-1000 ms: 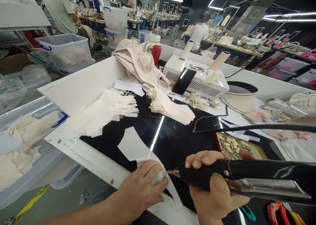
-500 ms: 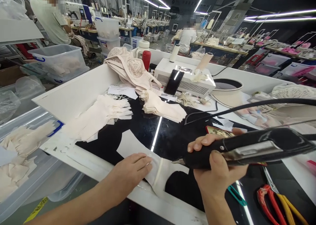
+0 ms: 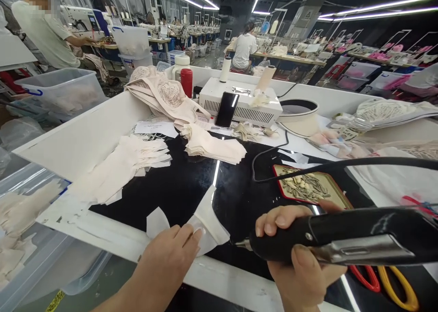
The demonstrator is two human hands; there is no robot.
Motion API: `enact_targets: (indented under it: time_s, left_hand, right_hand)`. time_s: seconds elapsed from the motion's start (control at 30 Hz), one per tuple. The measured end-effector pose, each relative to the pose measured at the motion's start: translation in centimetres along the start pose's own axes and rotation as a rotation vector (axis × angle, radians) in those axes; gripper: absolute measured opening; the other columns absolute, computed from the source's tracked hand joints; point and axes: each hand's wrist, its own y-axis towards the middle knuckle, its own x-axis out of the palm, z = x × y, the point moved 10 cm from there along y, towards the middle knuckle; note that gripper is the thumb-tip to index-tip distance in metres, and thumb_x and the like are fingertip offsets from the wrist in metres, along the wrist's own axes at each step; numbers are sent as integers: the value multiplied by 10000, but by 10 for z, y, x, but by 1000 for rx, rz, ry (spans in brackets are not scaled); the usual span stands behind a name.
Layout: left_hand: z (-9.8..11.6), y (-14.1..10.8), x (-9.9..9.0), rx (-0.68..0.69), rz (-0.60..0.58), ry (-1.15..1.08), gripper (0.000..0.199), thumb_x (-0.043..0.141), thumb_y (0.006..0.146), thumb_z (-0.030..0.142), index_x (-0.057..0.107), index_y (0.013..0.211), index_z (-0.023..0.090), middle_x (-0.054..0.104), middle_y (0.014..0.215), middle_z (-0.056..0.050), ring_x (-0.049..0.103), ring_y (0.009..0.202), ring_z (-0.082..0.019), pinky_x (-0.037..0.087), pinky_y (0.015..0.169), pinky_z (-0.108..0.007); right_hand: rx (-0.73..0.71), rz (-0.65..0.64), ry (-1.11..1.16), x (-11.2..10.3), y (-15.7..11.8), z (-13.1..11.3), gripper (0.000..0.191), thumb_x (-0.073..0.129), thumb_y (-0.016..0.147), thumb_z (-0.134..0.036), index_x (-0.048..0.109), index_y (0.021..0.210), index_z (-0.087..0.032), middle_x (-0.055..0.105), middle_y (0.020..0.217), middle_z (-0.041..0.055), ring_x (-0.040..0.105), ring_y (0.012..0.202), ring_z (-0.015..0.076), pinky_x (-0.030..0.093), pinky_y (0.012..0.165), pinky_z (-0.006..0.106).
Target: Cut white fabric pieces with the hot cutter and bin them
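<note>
My left hand [image 3: 173, 250] is closed on a pale fabric piece [image 3: 208, 223] with a seam strip running across it. One end of the piece is raised above the black tabletop; another corner shows to the left of my fingers. My right hand [image 3: 296, 252] is wrapped around a black corded handheld tool [image 3: 362, 232] with a metal lever along its side. The tool's narrow metal tip [image 3: 243, 244] points left, close to the fabric's right edge and seemingly apart from it. Farther back lie a stack of cream fabric pieces [image 3: 217, 145] and a larger fanned stack [image 3: 119, 168].
A tray of seeds [image 3: 308, 186] sits behind the tool, below its black cable [image 3: 376, 163]. Red-handled scissors [image 3: 367, 280] and a yellow-handled tool [image 3: 398, 289] lie at front right. At the back stand a white vented box [image 3: 239, 102], phone [image 3: 226, 110] and red bottle [image 3: 186, 82].
The fabric piece has been turned and partly lifted; my left hand, earlier lying flat on it, now grips it. The view has shifted right, and the whole seed tray shows.
</note>
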Motion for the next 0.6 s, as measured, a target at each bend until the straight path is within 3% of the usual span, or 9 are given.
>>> enact_targets:
  time_s: [0.1, 0.2, 0.3, 0.37, 0.5, 0.6]
  left_hand:
    - [-4, 0, -6, 2, 23, 6, 298, 403, 998, -2, 637, 1112, 142, 620, 815, -34, 619, 705, -213, 493, 614, -336]
    - [-4, 7, -22, 27, 105, -18, 295, 397, 1005, -2, 639, 1121, 120, 684, 948, -86, 663, 848, -248, 547, 719, -379]
    - [6, 19, -38, 121, 176, -154, 339, 393, 989, -41, 635, 1177, 104, 708, 1065, -98, 671, 992, -238, 568, 875, -374]
    - [18, 27, -44, 210, 195, -239, 305, 415, 1011, -27, 648, 1161, 101, 712, 1039, -80, 672, 997, -216, 568, 910, -339]
    - [38, 38, -42, 341, 205, -304, 246, 448, 1053, 21, 676, 1124, 82, 716, 1009, -73, 682, 980, -203, 581, 900, -312]
    - [43, 43, -35, 367, 208, -296, 234, 466, 1055, 25, 683, 1130, 73, 720, 1015, -73, 689, 978, -193, 591, 883, -297]
  right_hand:
    - [-23, -5, 9, 1, 2, 2, 503, 813, 850, -278, 580, 1295, -289, 652, 816, -28, 595, 619, 152, 564, 484, 298]
    - [-20, -21, 13, 3, 1, 6, 499, 788, 877, -261, 567, 1323, -296, 649, 835, -28, 607, 637, 151, 566, 507, 301]
    - [-11, -41, 6, 4, -2, 10, 507, 779, 890, -276, 548, 1340, -302, 648, 847, -29, 615, 640, 151, 579, 524, 313]
    - [-14, -49, -1, 5, -4, 11, 517, 778, 890, -279, 543, 1350, -300, 647, 855, -27, 618, 640, 152, 580, 525, 317]
    - [-26, -46, -19, 6, -5, 11, 514, 776, 893, -277, 544, 1350, -299, 641, 853, -28, 616, 645, 151, 568, 513, 309]
    - [-19, -41, -25, 5, -5, 11, 511, 767, 898, -270, 537, 1353, -297, 639, 859, -23, 619, 652, 155, 569, 518, 313]
